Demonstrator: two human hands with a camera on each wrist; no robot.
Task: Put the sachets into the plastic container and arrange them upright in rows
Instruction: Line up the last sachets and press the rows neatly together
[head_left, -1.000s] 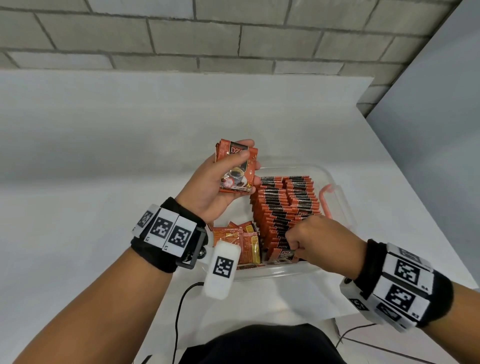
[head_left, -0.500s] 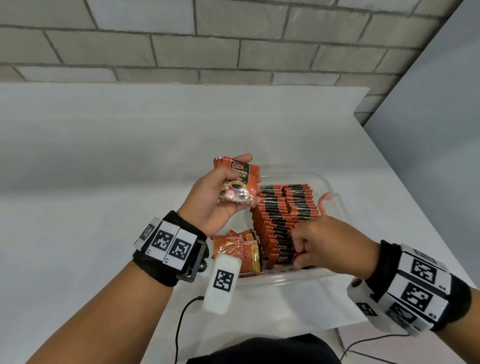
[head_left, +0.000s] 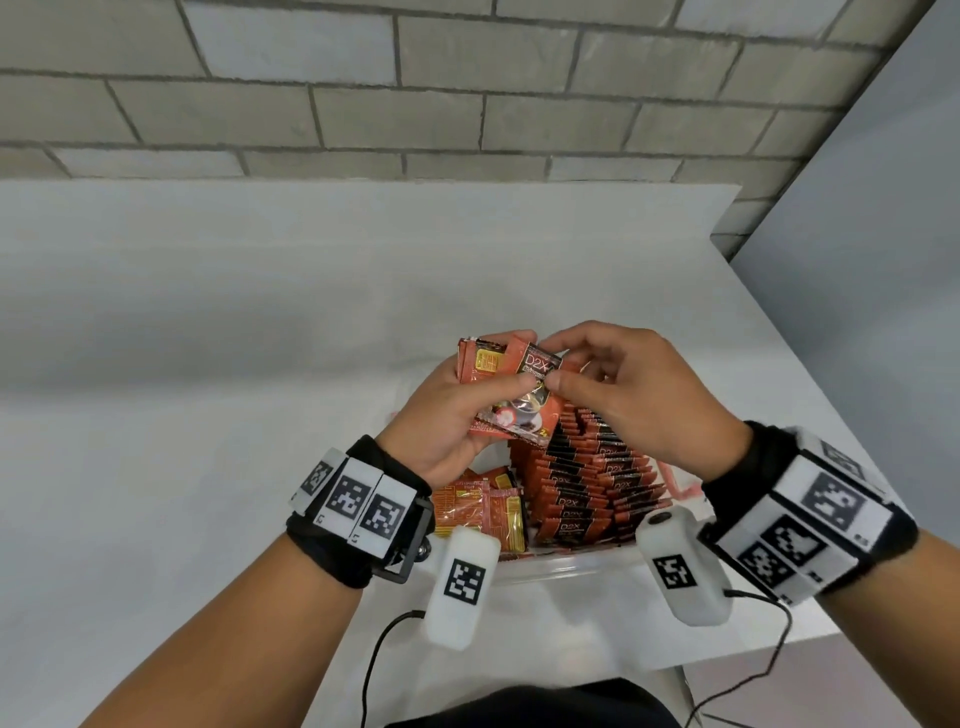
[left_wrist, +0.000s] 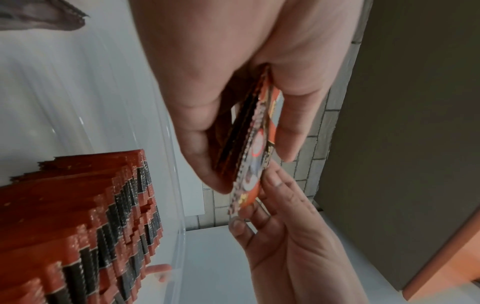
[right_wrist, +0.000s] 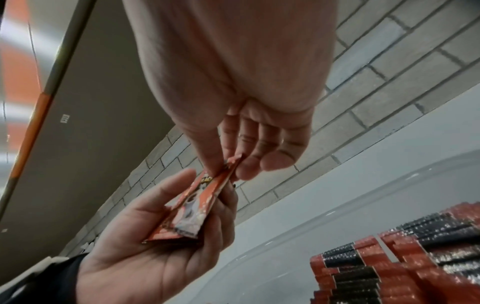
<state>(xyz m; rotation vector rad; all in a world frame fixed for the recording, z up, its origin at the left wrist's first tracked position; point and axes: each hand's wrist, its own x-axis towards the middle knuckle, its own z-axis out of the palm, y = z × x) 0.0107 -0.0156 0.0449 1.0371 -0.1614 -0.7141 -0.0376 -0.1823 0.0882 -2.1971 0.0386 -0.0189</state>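
Both hands' grip (head_left: 543, 382) hides most of held sachets (head_left: 524, 400)

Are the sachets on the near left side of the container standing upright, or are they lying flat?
Lying flat. The loose sachets show their printed faces upward in the plastic container, while the rows beside them stand on edge.
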